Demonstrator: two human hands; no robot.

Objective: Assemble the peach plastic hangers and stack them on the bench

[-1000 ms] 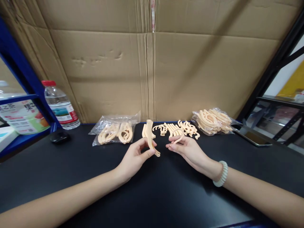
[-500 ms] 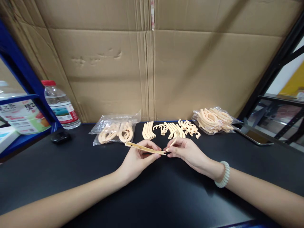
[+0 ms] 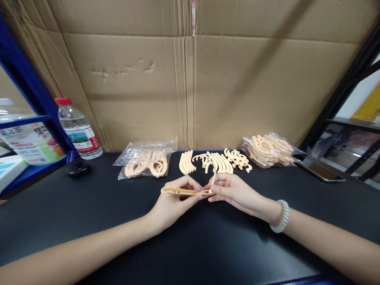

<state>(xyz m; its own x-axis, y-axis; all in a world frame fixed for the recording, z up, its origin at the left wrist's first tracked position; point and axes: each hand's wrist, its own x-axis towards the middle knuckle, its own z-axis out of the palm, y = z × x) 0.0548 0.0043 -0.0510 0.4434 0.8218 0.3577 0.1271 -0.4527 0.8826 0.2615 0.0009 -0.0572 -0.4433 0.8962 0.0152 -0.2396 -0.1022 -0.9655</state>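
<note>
My left hand [image 3: 178, 200] is closed around a beige plastic hanger arm [image 3: 175, 191], which lies nearly level and points left. Between the thumb and fingers of my right hand [image 3: 228, 189] is a beige hanger hook [image 3: 214, 174], its curve upward. The hook's lower end meets the right end of the arm, and my fingertips partly cover that joint. Behind my hands lie a row of hanger arms [image 3: 187, 162], a second row of arms [image 3: 222, 162] and a heap of loose hooks [image 3: 237, 159].
Two clear bags of hanger parts, a left bag [image 3: 145, 160] and a right bag [image 3: 268, 149], lie by the cardboard wall [image 3: 133, 79]. A water bottle [image 3: 78, 130] and black mouse [image 3: 77, 168] are at left. A phone [image 3: 320, 169] lies at right.
The hook has moved against the arm's right end and now stands more upright. The arm's left end has dropped, so it lies more level.
</note>
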